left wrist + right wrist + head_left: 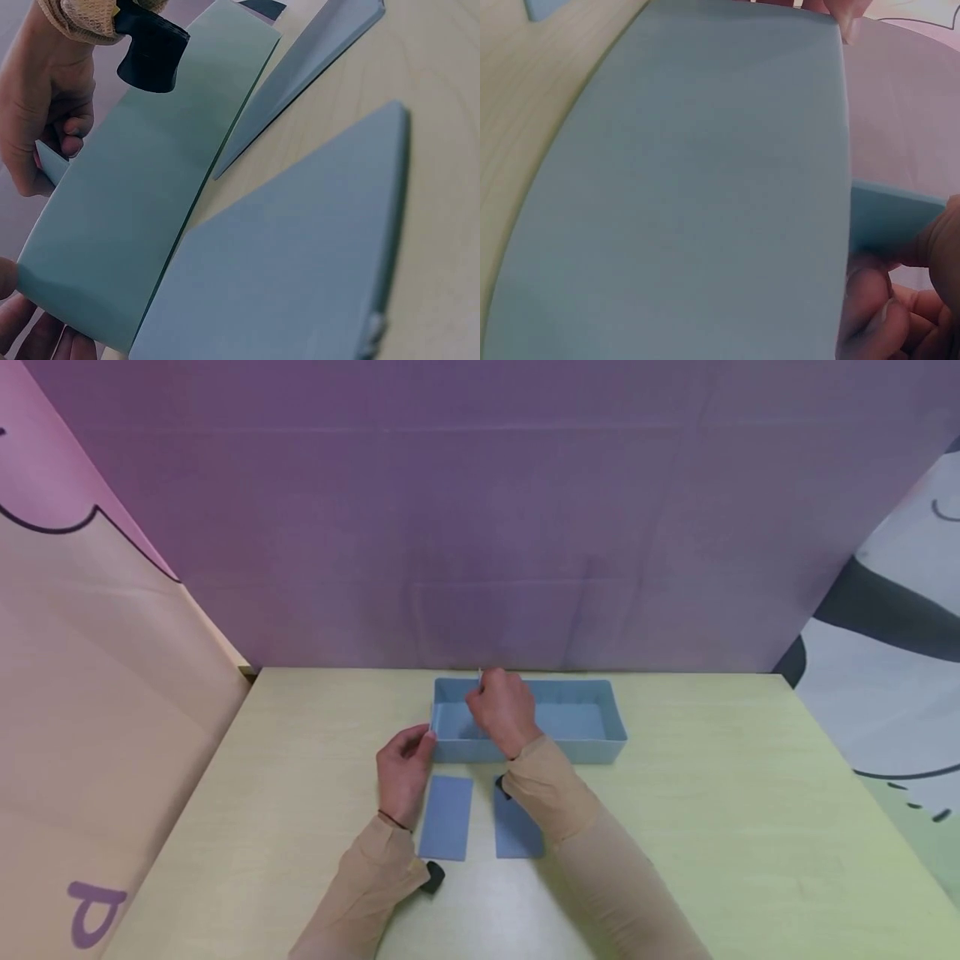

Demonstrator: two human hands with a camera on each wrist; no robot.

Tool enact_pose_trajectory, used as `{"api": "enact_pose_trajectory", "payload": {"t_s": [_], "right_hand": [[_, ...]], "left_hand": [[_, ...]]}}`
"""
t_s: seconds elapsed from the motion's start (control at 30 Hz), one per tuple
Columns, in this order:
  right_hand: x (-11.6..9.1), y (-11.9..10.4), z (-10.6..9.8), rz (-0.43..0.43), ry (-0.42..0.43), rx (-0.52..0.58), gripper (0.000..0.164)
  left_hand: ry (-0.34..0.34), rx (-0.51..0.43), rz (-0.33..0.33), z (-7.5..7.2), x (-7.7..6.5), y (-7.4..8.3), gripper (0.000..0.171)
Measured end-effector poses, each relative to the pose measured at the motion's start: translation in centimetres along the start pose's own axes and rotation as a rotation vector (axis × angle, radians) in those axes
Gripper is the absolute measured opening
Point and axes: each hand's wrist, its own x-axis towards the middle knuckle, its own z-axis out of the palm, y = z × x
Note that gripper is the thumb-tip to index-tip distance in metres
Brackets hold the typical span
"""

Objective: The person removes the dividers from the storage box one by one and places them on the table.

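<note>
A long blue open-top box (573, 752) stands near the table's back edge. At its left end my left hand (401, 777) grips the end wall, thumb at the front corner and fingers around the outside. My right hand (506, 710) reaches over the front wall into the left half of the box. Between its thumb and curled fingers it pinches a thin blue divider panel (889, 217), set crosswise to the long walls. The panel's lower part is hidden behind the front wall in both wrist views.
Two flat blue panels lie on the table in front of the box, a left one (446, 818) and a right one (517, 839) partly under my right sleeve. A purple backdrop (480, 527) rises right behind the table's back edge.
</note>
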Motion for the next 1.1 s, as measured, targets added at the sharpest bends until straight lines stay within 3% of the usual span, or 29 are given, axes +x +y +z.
{"api": "enact_pose_trajectory", "payload": {"t_s": [0.43, 1.1], "right_hand": [[-0.05, -0.13, -0.1, 0.013, -0.003, 0.01, 0.041], [0.15, -0.19, -0.27, -0.025, 0.067, 0.002, 0.038]], "left_hand": [[-0.006, -0.003, 0.003, 0.0, 0.07, -0.14, 0.026], [0.002, -0.003, 0.031, -0.03, 0.1, -0.32, 0.025]]}}
